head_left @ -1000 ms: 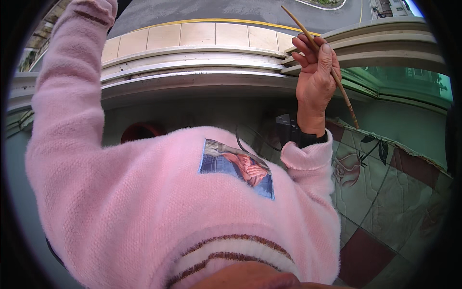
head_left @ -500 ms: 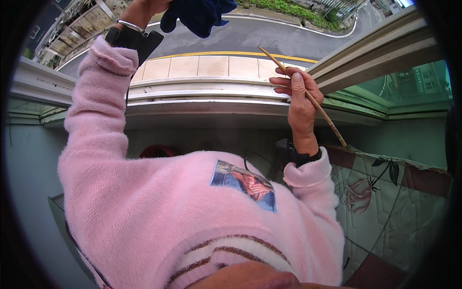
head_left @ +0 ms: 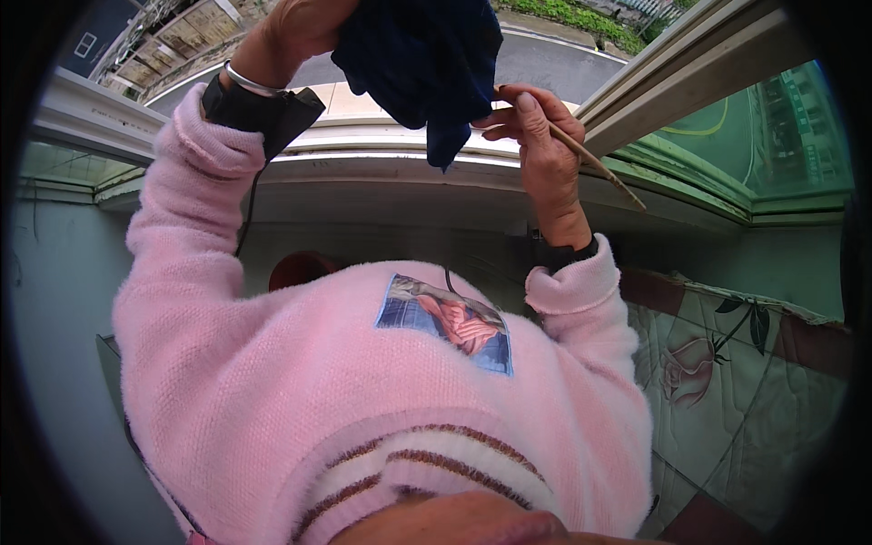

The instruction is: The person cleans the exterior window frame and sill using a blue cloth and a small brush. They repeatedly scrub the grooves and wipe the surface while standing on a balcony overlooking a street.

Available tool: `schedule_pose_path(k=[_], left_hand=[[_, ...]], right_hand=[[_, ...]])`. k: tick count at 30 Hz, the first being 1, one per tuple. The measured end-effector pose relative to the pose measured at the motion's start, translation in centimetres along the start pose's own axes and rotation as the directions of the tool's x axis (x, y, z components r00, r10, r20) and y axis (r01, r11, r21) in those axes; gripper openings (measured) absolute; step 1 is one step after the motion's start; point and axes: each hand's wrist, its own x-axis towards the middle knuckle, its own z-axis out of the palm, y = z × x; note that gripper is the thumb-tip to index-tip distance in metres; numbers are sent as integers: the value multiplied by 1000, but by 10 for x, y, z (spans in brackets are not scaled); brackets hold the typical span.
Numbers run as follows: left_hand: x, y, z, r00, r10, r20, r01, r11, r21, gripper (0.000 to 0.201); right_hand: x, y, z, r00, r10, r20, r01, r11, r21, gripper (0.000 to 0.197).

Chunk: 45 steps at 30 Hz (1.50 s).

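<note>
At the top of the head view, my left hand (head_left: 313, 27) grips a dark blue cloth (head_left: 427, 68) that hangs loosely over the window sill. My right hand (head_left: 547, 150) pinches a thin wooden stick (head_left: 604, 173) between thumb and fingers. The stick slants down to the right, and its upper end is hidden by the fingers and the cloth. The fingertips of my right hand are at the cloth's right edge; whether they grip it too, I cannot tell.
An open window stands before me, with a white sill track (head_left: 363, 159) and a slanted frame (head_left: 681, 86) at right. Outside lie a road (head_left: 554, 59) and greenery. A reddish round container (head_left: 302, 269) is below the sill. Flower-patterned tiles (head_left: 699, 363) lie at lower right.
The blue cloth has come down and right, nearer to me, and hangs lower. My right hand has moved up and left with the stick, so its fingers now reach the cloth's edge.
</note>
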Motion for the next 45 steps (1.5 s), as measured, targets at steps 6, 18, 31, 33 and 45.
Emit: schedule_pose_path(k=[6, 18, 31, 33, 45], left_hand=[[-53, -74, 51, 985, -121, -127, 78, 951, -298, 41], [-54, -216, 126, 801, -542, -254, 153, 595, -789, 29], [-88, -218, 92, 824, -363, -435, -19, 749, -662, 26], [-89, -214, 83, 800, -398, -449, 26, 771, -636, 27], [-53, -180, 91, 994, -105, -11, 105, 994, 4, 17]], right_hand=[[-38, -21, -45, 992, 120, 28, -123, 950, 287, 32], [-68, -33, -64, 950, 155, -272, -312, 540, -782, 14], [-15, -14, -60, 964, 260, -55, -67, 35, -997, 15], [-13, -17, -56, 956, 269, -119, -151, 102, -983, 17], [-102, 12, -56, 699, 531, -479, -618, 786, -32, 24]])
